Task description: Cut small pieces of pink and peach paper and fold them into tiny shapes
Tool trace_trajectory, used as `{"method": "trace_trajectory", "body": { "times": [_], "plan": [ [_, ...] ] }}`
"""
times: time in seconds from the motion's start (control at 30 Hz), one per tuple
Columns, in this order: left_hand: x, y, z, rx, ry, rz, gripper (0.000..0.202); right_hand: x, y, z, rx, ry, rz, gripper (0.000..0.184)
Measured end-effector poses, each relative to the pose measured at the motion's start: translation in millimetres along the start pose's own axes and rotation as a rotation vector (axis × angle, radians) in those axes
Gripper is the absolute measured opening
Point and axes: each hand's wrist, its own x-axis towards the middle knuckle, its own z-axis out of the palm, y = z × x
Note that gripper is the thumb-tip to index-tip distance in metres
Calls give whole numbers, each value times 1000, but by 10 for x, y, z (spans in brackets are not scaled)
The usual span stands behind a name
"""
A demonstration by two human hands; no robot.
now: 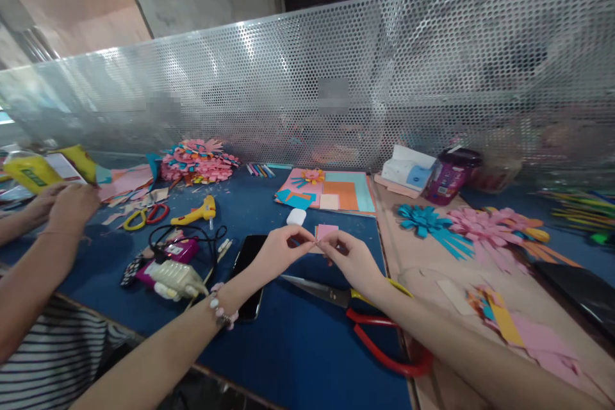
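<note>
My left hand [283,252] and my right hand [350,259] meet fingertip to fingertip over the blue table. Both are closed in a pinch, and whatever sits between the fingertips is too small to make out. Just behind them shows a small pink paper piece [328,229]; I cannot tell whether the fingers touch it. Large scissors [336,295] with red and yellow handles lie partly beneath my right hand and forearm. A black phone [250,307] rests under my left wrist, and a white rounded case [296,216] is beyond my fingers.
Stacked coloured paper [355,195] lies ahead. Left are a yellow glue gun [195,211], small scissors [147,216], a power strip [175,275] with cables, a pink flower pile [199,163] and another person's hands [67,208]. Right are paper flowers [423,221] and a purple tub [451,176].
</note>
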Motion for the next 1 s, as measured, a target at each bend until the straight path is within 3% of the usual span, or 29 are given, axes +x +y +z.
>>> {"method": "trace_trajectory", "body": {
  "times": [0.23, 0.47, 1.0],
  "plan": [
    [9, -15, -21, -123, -49, -68, 20, 0, 39, 16, -2, -27, 16, 24],
    [5, -6, -24, -208, -33, -128, 20, 11, 30, 11, 35, -218, 98, 30],
    [8, 13, -23, -161, -50, -107, 19, 18, 21, -14, 45, -174, 173, 33]
  ]
}}
